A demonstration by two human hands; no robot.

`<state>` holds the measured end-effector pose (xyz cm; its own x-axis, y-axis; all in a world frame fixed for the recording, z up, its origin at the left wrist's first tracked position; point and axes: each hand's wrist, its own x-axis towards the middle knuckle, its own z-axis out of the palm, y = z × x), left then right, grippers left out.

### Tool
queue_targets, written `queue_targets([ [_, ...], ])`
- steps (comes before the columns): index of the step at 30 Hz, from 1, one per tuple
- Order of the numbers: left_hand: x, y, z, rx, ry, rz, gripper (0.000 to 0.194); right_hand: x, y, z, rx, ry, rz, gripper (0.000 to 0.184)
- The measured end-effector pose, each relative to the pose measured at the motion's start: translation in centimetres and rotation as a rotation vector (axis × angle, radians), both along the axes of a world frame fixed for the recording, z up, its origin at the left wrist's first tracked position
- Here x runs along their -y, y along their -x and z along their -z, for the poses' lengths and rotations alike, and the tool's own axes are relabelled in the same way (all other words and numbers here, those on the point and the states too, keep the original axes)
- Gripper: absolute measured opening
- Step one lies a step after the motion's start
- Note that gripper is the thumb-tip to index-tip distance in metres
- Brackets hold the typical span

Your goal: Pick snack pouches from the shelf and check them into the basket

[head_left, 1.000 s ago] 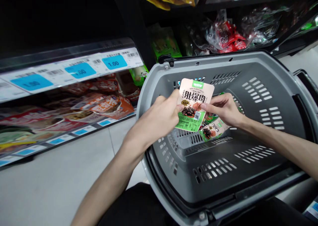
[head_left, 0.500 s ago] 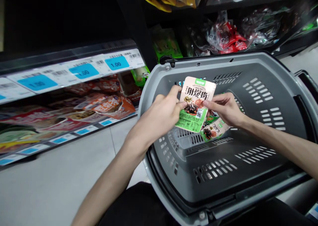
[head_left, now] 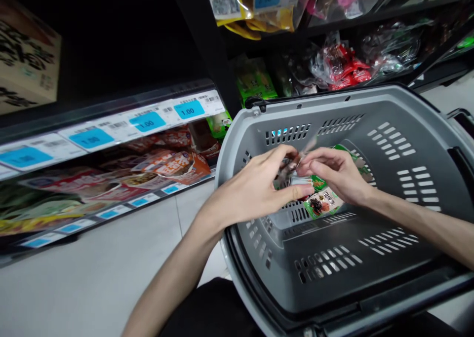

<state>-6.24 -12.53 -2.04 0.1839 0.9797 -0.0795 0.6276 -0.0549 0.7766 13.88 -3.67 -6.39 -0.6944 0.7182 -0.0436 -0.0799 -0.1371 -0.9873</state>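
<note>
Packet, blurred, is over the basket, pinched in the right hand. The left hand's thumb stands wide; its contact is unclear. A light pinch at opposite edges should steady it best, clear of the packets below.
</note>
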Motion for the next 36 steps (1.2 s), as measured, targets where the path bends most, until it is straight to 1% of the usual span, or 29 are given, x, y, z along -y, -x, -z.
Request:
queue_targets([
  [2, 0.0, 0.1, 0.0, 0.027, -0.007, -0.008, 0.043, 0.4, 0.2, -0.4, -0.009, -0.027, -0.046, 0.023],
  [3, -0.1, 0.2, 0.1, 0.054, -0.011, -0.034, 0.038, 0.5, 0.3, -0.5, -0.010, -0.042, -0.042, 0.022],
  [5, -0.3, 0.5, 0.5, 0.139, -0.012, -0.107, 0.032, 0.4, 0.4, -0.6, -0.004, -0.063, 0.026, 0.019],
  [8, -0.5, 0.8, 1.1, 0.325, 0.013, -0.180, 0.030, -0.2, 0.3, -0.3, 0.036, -0.066, 0.158, 0.028],
  [10, -0.5, 1.0, 1.3, 0.437, 0.040, -0.173, 0.028, -0.5, 0.2, 0.0, 0.068, -0.051, 0.158, 0.029],
  [11, -0.5, 1.0, 1.3, 0.452, 0.047, -0.166, 0.027, -0.6, 0.2, 0.1, 0.078, -0.044, 0.133, 0.028],
  [12, -0.5, 0.9, 1.2, 0.435, 0.043, -0.162, 0.026, -0.7, 0.1, 0.1, 0.081, -0.036, 0.105, 0.027],
  [14, -0.5, 0.8, 1.2, 0.335, 0.009, -0.163, 0.022, -0.8, 0.0, 0.1, 0.069, -0.031, 0.081, 0.025],
  [17, -0.6, 0.7, 1.0, 0.129, -0.059, -0.160, 0.021, -0.9, -0.1, 0.2, 0.019, -0.033, 0.142, 0.018],
  [20, -0.7, 0.5, 0.8, 0.002, -0.066, -0.169, 0.029, -1.1, -0.3, 0.3, -0.007, -0.031, 0.198, 0.015],
  [22, -0.8, 0.4, 0.7, 0.030, -0.060, -0.200, 0.030, -1.2, -0.4, 0.4, 0.003, -0.026, 0.199, 0.015],
  [25, -0.8, 0.4, 0.9, 0.154, -0.081, -0.223, 0.022, -1.0, -0.4, 0.4, 0.026, -0.026, 0.173, 0.018],
  [27, -0.8, 0.5, 1.0, 0.196, -0.091, -0.229, 0.018, -1.0, -0.4, 0.3, 0.033, -0.032, 0.149, 0.020],
  [32, -1.0, 0.6, 1.0, 0.184, -0.074, -0.238, 0.016, -1.1, -0.3, 0.3, 0.032, -0.041, 0.136, 0.020],
  [36, -1.0, 0.5, 0.8, 0.157, -0.077, -0.241, 0.015, -1.1, -0.1, 0.1, 0.061, -0.042, 0.145, 0.026],
])
